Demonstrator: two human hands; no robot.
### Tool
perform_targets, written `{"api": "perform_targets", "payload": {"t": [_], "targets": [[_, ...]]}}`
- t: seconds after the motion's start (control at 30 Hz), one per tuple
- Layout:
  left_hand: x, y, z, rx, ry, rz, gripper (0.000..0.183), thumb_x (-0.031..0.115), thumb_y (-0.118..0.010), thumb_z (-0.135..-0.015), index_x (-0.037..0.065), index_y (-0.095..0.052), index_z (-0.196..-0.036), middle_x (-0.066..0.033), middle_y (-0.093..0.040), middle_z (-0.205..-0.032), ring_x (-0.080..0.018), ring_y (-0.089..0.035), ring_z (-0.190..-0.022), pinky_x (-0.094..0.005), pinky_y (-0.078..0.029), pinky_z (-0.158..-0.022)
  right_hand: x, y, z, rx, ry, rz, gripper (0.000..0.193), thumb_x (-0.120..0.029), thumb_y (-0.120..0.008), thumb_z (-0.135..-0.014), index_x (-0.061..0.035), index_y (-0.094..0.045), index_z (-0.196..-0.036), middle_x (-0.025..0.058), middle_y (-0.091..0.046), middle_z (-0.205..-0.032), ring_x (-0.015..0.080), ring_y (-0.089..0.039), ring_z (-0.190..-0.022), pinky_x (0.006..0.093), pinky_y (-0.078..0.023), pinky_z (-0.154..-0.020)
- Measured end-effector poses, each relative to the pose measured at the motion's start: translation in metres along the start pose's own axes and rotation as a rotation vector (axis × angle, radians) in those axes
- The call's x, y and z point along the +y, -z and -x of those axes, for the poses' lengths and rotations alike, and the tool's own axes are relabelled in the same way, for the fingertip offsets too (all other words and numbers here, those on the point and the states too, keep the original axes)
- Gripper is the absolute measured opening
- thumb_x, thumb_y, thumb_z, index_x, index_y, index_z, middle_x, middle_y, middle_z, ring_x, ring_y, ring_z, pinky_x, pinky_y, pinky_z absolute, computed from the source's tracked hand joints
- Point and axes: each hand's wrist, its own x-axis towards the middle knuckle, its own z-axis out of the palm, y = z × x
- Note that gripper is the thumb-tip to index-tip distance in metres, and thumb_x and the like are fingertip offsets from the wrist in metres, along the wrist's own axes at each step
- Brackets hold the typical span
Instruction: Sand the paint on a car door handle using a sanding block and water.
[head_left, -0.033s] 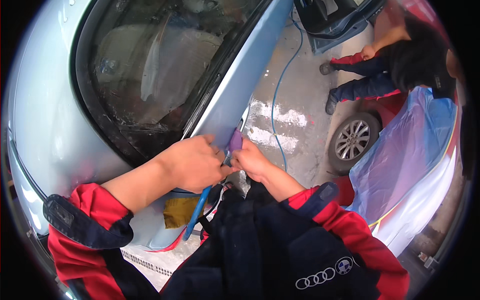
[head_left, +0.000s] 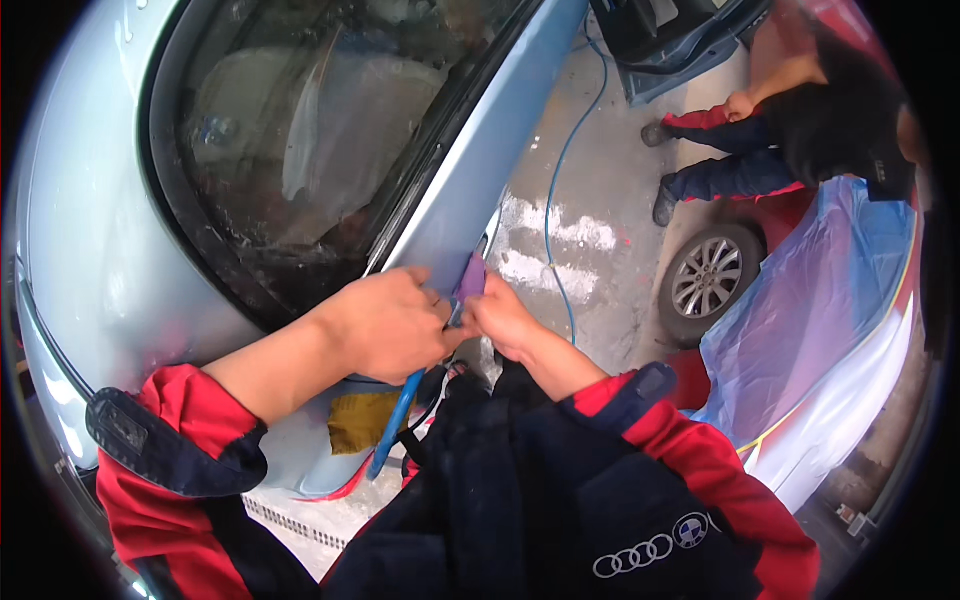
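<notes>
Blue tube (head_left: pixel 393 430) runs up beneath my left hand (head_left: pixel 395 325), which I have curled over it, while my right hand (head_left: pixel 503 318) pinches the purple piece (head_left: pixel 473 277) just beside the silver car (head_left: pixel 455 215). The hands seem to meet, hiding part of each grip from me. What worries me is a slip: if the right fingers loosen, the purple piece could drop to the floor (head_left: pixel 610 170). A sudden tug might swing the tube into the car and mark it, or catch the yellow cloth (head_left: pixel 358 423) close by
</notes>
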Motion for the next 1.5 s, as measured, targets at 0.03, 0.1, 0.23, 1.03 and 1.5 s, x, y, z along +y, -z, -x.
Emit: {"api": "perform_targets", "payload": {"t": [0.03,0.1,0.23,1.03,1.5], "targets": [[-0.002,0.002,-0.004,-0.016,0.0,0.019,0.023,0.034,-0.064,-0.098,0.013,-0.074,-0.096,0.0015,-0.064,-0.074,-0.0176,-0.068,-0.075,-0.0351,-0.046,-0.077,0.006,-0.002,-0.008,0.076,0.08,-0.013,0.068,0.002,-0.046,-0.103,-0.0177,-0.028,-0.166,0.0029,-0.065,-0.108,0.0078,-0.054,-0.063,0.0437,-0.067,-0.073],[-0.001,0.003,-0.005,-0.042,0.003,0.034,0.023,0.033,-0.064,-0.098,0.013,-0.072,-0.091,0.0012,-0.065,-0.074,-0.0177,-0.068,-0.075,-0.0351,-0.047,-0.077,0.007,0.001,-0.012,0.121,0.1,-0.006,0.071,0.003,-0.045,-0.104,-0.0173,-0.021,-0.167,0.0046,-0.065,-0.114,0.0087,-0.057,-0.067,0.0431,-0.068,-0.076],[0.0,0.002,-0.005,-0.016,0.002,0.016,0.023,0.033,-0.064,-0.099,0.014,-0.073,-0.093,0.0007,-0.065,-0.075,-0.0184,-0.069,-0.076,-0.0351,-0.047,-0.077,-0.004,0.007,0.004,-0.07,-0.002,-0.016,0.073,0.004,-0.043,-0.103,-0.0185,-0.017,-0.168,0.0054,-0.065,-0.116,0.0106,-0.06,-0.071,0.0432,-0.068,-0.077],[-0.001,0.008,-0.008,-0.053,0.013,0.043,0.017,0.03,-0.07,-0.089,0.014,-0.073,-0.093,0.0003,-0.068,-0.081,-0.0183,-0.07,-0.079,-0.0344,-0.048,-0.078,-0.005,0.011,-0.01,-0.005,0.015,-0.12,0.065,0.006,-0.043,-0.096,-0.0166,-0.039,-0.156,0.0039,-0.064,-0.098,0.0095,-0.055,-0.063,0.0464,-0.066,-0.081],[-0.001,0.003,-0.006,-0.077,0.026,0.099,0.02,0.034,-0.067,-0.096,0.014,-0.07,-0.092,-0.0012,-0.065,-0.082,-0.0207,-0.069,-0.083,-0.0364,-0.048,-0.08,0.0,0.011,0.005,-0.008,-0.038,-0.141,0.097,0.008,-0.04,-0.094,-0.0182,0.006,-0.174,0.0037,-0.06,-0.09,0.0112,-0.055,-0.06,0.0478,-0.067,-0.082]]}}
